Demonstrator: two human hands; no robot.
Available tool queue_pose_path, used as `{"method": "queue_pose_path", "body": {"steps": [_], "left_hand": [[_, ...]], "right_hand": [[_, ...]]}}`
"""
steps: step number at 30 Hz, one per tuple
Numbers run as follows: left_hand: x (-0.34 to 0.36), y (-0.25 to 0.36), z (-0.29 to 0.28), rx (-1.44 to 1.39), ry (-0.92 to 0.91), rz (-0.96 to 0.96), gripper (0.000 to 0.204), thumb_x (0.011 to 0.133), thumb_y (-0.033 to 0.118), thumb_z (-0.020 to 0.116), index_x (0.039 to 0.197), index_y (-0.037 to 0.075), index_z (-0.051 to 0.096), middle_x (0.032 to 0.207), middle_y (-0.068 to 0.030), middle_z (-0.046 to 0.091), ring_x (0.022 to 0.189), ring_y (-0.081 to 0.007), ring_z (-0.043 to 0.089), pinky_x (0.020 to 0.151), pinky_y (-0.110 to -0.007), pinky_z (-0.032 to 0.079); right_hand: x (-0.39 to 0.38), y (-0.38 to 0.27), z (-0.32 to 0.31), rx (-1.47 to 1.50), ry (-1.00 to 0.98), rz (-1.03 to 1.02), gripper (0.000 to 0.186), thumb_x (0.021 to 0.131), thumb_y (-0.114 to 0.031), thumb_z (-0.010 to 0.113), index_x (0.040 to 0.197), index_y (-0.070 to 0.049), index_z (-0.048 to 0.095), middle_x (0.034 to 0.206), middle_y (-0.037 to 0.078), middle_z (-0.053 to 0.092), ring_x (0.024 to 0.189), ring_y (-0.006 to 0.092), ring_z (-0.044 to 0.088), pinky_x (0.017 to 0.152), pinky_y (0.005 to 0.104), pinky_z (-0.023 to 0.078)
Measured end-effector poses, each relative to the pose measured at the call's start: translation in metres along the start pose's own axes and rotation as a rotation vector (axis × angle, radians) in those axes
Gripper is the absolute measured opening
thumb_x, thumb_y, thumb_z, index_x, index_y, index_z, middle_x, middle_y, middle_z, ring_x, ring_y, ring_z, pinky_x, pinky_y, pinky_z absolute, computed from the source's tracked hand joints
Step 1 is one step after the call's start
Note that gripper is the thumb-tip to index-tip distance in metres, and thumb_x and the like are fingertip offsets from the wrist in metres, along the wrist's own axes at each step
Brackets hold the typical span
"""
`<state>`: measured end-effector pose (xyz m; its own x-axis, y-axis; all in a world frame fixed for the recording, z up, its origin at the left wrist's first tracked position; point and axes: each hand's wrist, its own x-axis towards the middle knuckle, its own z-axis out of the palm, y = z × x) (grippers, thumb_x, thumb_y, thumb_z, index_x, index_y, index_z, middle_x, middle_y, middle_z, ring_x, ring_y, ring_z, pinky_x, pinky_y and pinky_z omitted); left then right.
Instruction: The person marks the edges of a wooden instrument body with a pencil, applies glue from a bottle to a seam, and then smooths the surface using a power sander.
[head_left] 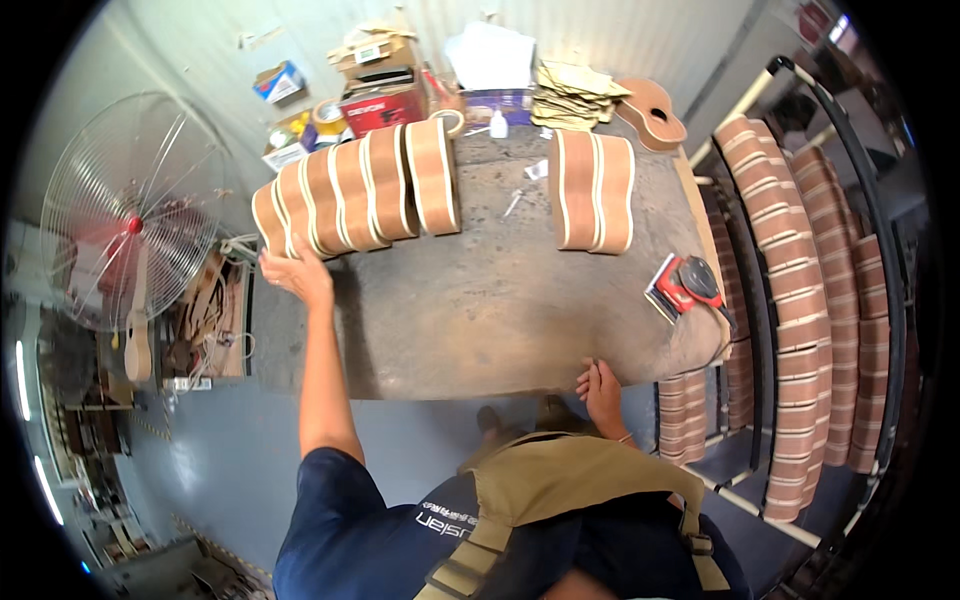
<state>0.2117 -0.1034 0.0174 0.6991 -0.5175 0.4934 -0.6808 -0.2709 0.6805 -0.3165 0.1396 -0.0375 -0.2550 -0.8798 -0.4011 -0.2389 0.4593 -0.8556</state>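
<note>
A row of several ukulele bodies (340,195), brown with cream edge strips, stands on edge at the table's far left. My left hand (297,276) grips the near end of the leftmost body, thumb on its front and fingers toward its left side. One body (432,178) at the row's right end leans slightly apart from the others. Two more bodies (592,190) stand pressed together at the far right. My right hand (601,396) hangs by the table's near edge, fingers loosely curled together, with nothing visible in them.
A red and black sander (688,284) lies on the table (450,310) at the right. Boxes (385,105), a small white bottle (498,124) and a guitar-shaped body (652,113) line the back. Left stands a large fan (133,222); right, a rack (890,300) of bodies.
</note>
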Motion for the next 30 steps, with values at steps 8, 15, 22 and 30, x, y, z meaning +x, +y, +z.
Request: {"method": "queue_pose_path", "body": {"steps": [8, 15, 22, 30], "left_hand": [[-0.225, 0.245, 0.094, -0.681, -1.004, -0.028, 0.084, 0.095, 0.047, 0.081, 0.149, -0.007, 0.046, 0.141, -0.0263, 0.053, 0.133, -0.0376, 0.055, 0.115, -0.047, 0.044], [-0.279, 0.313, 0.144, -0.289, -0.701, 0.113, 0.129, 0.082, 0.068, 0.083, 0.169, -0.003, 0.019, 0.166, -0.0337, 0.034, 0.155, -0.0488, 0.034, 0.126, -0.064, 0.024], [-0.255, 0.278, 0.147, -0.476, -0.749, -0.142, 0.097, 0.078, 0.046, 0.089, 0.148, -0.005, 0.045, 0.143, -0.0309, 0.062, 0.135, -0.0431, 0.061, 0.112, -0.054, 0.048], [-0.243, 0.201, 0.029, -0.351, -0.864, -0.125, 0.075, 0.08, 0.041, 0.085, 0.133, -0.004, 0.056, 0.119, -0.0297, 0.073, 0.113, -0.0495, 0.071, 0.095, -0.054, 0.058]], "right_hand": [[0.019, 0.042, -0.005, -0.047, 0.153, -0.156, 0.025, 0.116, -0.022, 0.047, 0.112, -0.001, 0.062, 0.081, 0.007, 0.07, 0.067, 0.0168, 0.065, 0.066, 0.0327, 0.053], [0.003, 0.056, -0.033, 0.229, 0.045, -0.042, 0.026, 0.118, -0.024, 0.044, 0.115, -0.004, 0.061, 0.087, 0.008, 0.072, 0.065, 0.0108, 0.063, 0.058, 0.0255, 0.049], [-0.017, 0.025, -0.051, 0.3, 0.123, 0.138, 0.027, 0.118, -0.025, 0.041, 0.12, -0.004, 0.058, 0.08, 0.007, 0.068, 0.048, 0.0098, 0.052, 0.041, 0.0235, 0.038], [-0.006, 0.045, -0.033, 0.159, 0.044, -0.128, 0.028, 0.116, -0.021, 0.045, 0.126, 0.0, 0.062, 0.088, 0.009, 0.07, 0.064, 0.0101, 0.06, 0.057, 0.0261, 0.05]]}}
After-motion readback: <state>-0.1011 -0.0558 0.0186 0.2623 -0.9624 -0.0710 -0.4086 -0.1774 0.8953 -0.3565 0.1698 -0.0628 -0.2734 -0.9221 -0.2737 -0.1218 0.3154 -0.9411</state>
